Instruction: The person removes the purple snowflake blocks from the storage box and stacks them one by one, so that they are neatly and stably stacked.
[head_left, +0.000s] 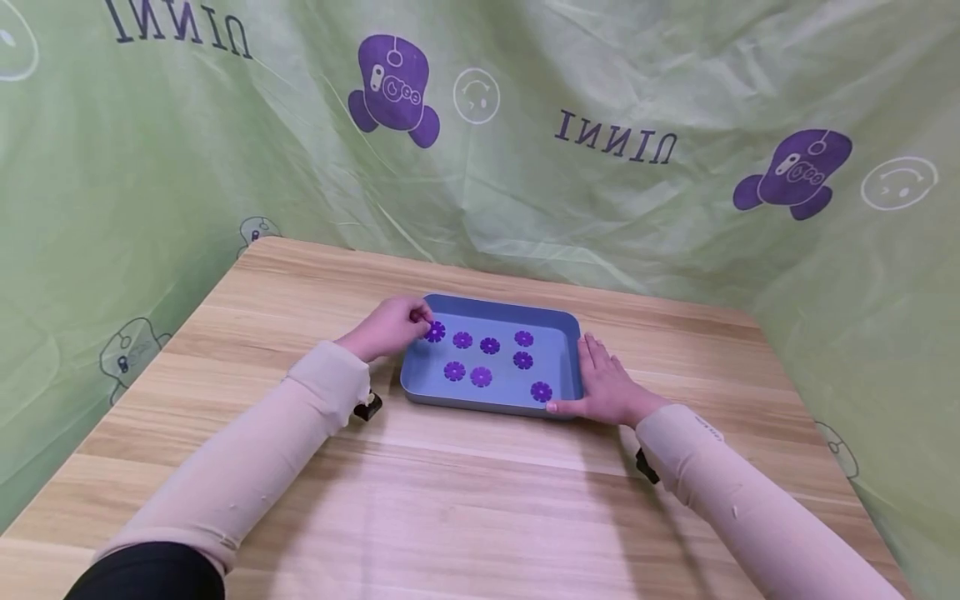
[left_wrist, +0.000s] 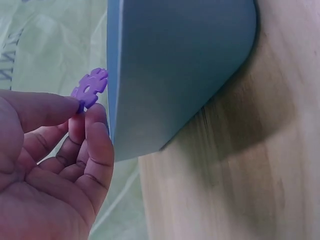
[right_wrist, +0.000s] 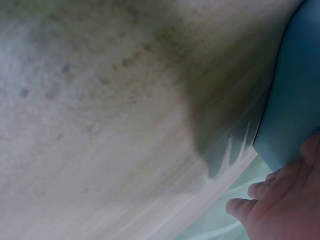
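Between thumb and fingertips, my left hand (head_left: 392, 326) pinches a purple snowflake disc (left_wrist: 91, 88) with a notched edge, over the left end of a blue tray (head_left: 491, 402). Several more purple discs (head_left: 490, 345) lie spread out flat on the tray's floor. At the tray's right end, my right hand (head_left: 604, 386) rests on the rim, fingers straight along the side and thumb at the near corner. The right wrist view shows that hand (right_wrist: 287, 200) against the tray's outer wall (right_wrist: 295, 95), with part of it cut off by the frame.
The tray stands on a wood-grain table (head_left: 465, 500). A green curtain (head_left: 525, 192) with purple printed figures hangs behind and beside the table. Black straps (head_left: 368, 407) show under both sleeved wrists.
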